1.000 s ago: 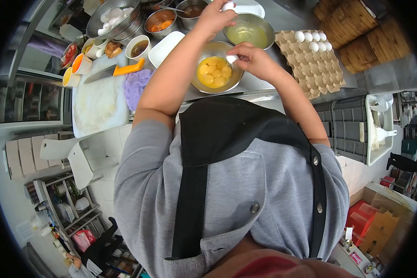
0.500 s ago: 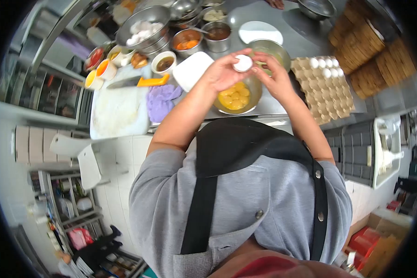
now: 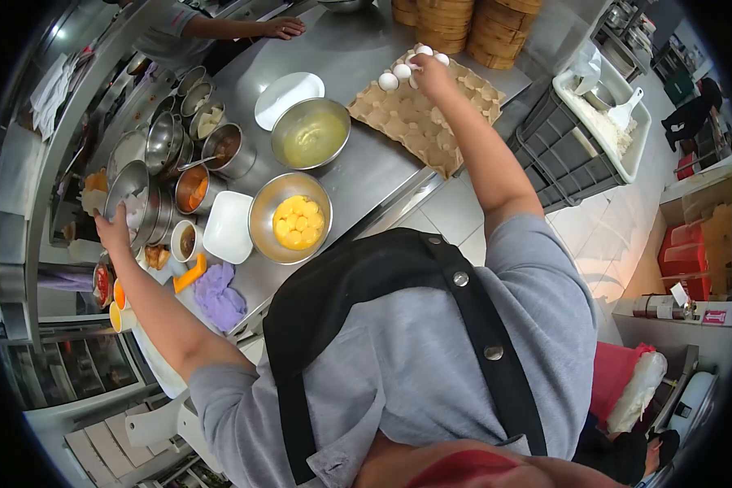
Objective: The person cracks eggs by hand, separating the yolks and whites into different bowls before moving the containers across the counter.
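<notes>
At the left, my left hand (image 3: 115, 232) is at the rim of a steel bowl (image 3: 145, 236) of white eggshells (image 3: 132, 205), its thumb and fingers apart. My right hand (image 3: 433, 75) reaches across to the cardboard egg tray (image 3: 407, 130), its fingertips closed around a white egg among several others. One egg (image 3: 388, 81) sits at the tray's left side. Between my arms, a steel bowl (image 3: 256, 220) holds several egg yolks (image 3: 298, 221). Behind it, another bowl (image 3: 281, 146) contains pale, clear-yellow egg white (image 3: 311, 145).
Near the yolks are a white square dish (image 3: 228, 228), a purple cloth (image 3: 220, 297) and an orange handle (image 3: 190, 274). A white plate (image 3: 289, 101) lies farther back. Steel pots (image 3: 237, 159) crowd the left; bamboo steamers (image 3: 496, 32) stand behind the tray. Another person's hand (image 3: 285, 28) rests on the counter.
My hands have parted from above the bowls, where they held an egg or shell together. My left hand has gone to the shell bowl, my right to the egg tray. The view has turned.
</notes>
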{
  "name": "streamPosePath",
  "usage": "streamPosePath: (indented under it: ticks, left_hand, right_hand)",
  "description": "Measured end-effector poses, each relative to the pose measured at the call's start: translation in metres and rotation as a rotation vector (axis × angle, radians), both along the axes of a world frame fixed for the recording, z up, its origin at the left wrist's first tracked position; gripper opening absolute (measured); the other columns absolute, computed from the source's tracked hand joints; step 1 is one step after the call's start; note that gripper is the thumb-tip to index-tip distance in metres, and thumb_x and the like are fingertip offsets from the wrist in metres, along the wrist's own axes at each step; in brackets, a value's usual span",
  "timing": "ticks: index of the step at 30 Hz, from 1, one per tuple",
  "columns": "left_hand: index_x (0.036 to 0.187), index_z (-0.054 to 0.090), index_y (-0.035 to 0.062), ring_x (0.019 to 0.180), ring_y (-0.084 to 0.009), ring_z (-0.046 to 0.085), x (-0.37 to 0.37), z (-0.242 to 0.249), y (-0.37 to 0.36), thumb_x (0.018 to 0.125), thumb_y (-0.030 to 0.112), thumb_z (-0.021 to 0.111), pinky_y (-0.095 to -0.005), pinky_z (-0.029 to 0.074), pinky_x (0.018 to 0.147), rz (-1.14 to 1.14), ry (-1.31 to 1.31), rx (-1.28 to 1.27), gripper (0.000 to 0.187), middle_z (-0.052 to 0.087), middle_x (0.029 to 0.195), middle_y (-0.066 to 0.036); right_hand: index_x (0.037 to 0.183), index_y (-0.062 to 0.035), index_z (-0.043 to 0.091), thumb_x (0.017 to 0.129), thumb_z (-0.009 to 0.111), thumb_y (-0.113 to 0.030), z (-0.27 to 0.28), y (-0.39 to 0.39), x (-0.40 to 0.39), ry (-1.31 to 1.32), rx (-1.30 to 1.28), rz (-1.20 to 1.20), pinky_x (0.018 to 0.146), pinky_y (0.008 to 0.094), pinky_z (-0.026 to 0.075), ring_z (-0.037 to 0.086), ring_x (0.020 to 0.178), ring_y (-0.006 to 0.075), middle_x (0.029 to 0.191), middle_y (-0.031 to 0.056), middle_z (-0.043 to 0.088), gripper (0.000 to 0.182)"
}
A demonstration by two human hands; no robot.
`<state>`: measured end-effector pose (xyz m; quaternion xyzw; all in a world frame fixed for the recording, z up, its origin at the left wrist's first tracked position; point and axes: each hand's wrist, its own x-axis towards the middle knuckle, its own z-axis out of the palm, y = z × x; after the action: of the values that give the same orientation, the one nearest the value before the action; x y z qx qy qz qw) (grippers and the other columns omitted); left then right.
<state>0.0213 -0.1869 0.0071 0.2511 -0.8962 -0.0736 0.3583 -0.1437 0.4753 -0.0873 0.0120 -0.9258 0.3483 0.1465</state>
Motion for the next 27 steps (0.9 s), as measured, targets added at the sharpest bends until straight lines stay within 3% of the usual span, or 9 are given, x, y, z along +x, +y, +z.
streamPosePath:
  ticks: [1,4,6,8,9,11,13,22,27]
  left_hand:
    - [0.129,0.039,0.0003,0.115,-0.0256,0.046,-0.003,-0.004,0.001,0.078,0.030,0.061,-0.0350,0.038,0.093,-0.001,0.002,-0.004,0.063,0.045,0.126,-0.021]
    - [0.122,0.046,-0.0003,0.111,-0.0256,0.049,0.000,-0.022,0.047,0.078,0.022,0.063,-0.0324,0.036,0.094,-0.328,0.358,0.316,0.052,0.050,0.122,-0.018]
    - [0.121,0.048,0.0008,0.105,-0.0247,0.053,0.011,-0.023,0.116,0.080,0.012,0.059,-0.0325,0.039,0.091,-0.387,0.353,0.283,0.044,0.052,0.119,-0.015]
    - [0.120,0.049,0.0023,0.100,-0.0206,0.054,0.008,-0.038,0.166,0.083,0.004,0.054,-0.0304,0.041,0.088,-0.643,0.411,0.404,0.038,0.052,0.119,-0.011]
    - [0.120,0.049,0.0029,0.103,-0.0166,0.052,0.015,-0.035,0.198,0.084,-0.001,0.050,-0.0273,0.041,0.089,-0.715,0.349,0.643,0.036,0.051,0.120,-0.008]
    - [0.117,0.051,0.0031,0.107,-0.0156,0.051,0.010,-0.063,0.222,0.083,-0.002,0.052,-0.0259,0.041,0.089,-0.771,0.323,0.694,0.035,0.053,0.118,-0.008]
    - [0.115,0.052,0.0055,0.109,-0.0145,0.049,0.015,-0.070,0.248,0.082,-0.003,0.053,-0.0257,0.040,0.089,-0.812,0.198,0.609,0.034,0.052,0.121,-0.006]
    - [0.113,0.054,0.0035,0.106,-0.0143,0.051,0.000,-0.086,0.299,0.085,0.000,0.049,-0.0259,0.039,0.090,-0.933,0.054,0.935,0.029,0.056,0.113,-0.005]
    - [0.112,0.054,0.0044,0.104,-0.0140,0.053,0.000,-0.083,0.313,0.086,0.000,0.049,-0.0243,0.041,0.088,-0.968,-0.028,0.940,0.027,0.056,0.112,-0.005]
  right_hand:
    - [0.106,-0.0112,0.062,0.077,0.058,-0.013,-0.006,0.014,-0.014,0.002,-0.004,-0.001,0.084,0.0370,0.046,0.058,0.098,0.0287,0.103,0.0142,0.061,0.030]
    - [0.114,-0.0136,0.056,0.071,0.056,-0.002,-0.020,0.034,-0.034,-0.033,0.550,0.063,0.094,0.0376,0.040,0.047,0.110,0.0345,0.120,0.0156,0.052,0.045]
    - [0.114,-0.0135,0.056,0.070,0.057,-0.002,-0.029,0.040,-0.048,-0.058,0.575,0.113,0.093,0.0383,0.040,0.047,0.109,0.0352,0.119,0.0156,0.051,0.045]
    - [0.113,-0.0135,0.057,0.069,0.058,-0.002,-0.028,0.042,-0.055,-0.078,0.602,0.164,0.092,0.0389,0.041,0.048,0.107,0.0360,0.119,0.0156,0.051,0.046]
    - [0.111,-0.0138,0.057,0.068,0.060,-0.003,-0.023,0.041,-0.052,-0.076,0.625,0.156,0.092,0.0392,0.041,0.048,0.106,0.0360,0.117,0.0151,0.051,0.044]
    - [0.110,-0.0141,0.058,0.067,0.061,-0.005,-0.021,0.041,-0.051,-0.075,0.651,0.160,0.091,0.0395,0.041,0.048,0.106,0.0359,0.115,0.0147,0.052,0.043]
    - [0.104,-0.0146,0.059,0.067,0.062,-0.006,-0.027,0.043,-0.055,-0.041,0.392,0.041,0.089,0.0396,0.042,0.050,0.104,0.0359,0.109,0.0144,0.051,0.039]
    - [0.104,-0.0163,0.058,0.064,0.068,-0.012,-0.043,0.051,-0.064,-0.011,0.255,-0.072,0.089,0.0407,0.043,0.051,0.102,0.0365,0.106,0.0166,0.050,0.041]
    - [0.106,-0.0157,0.059,0.065,0.067,-0.012,-0.031,0.049,-0.064,-0.023,0.482,0.056,0.090,0.0398,0.042,0.051,0.102,0.0356,0.105,0.0155,0.053,0.042]
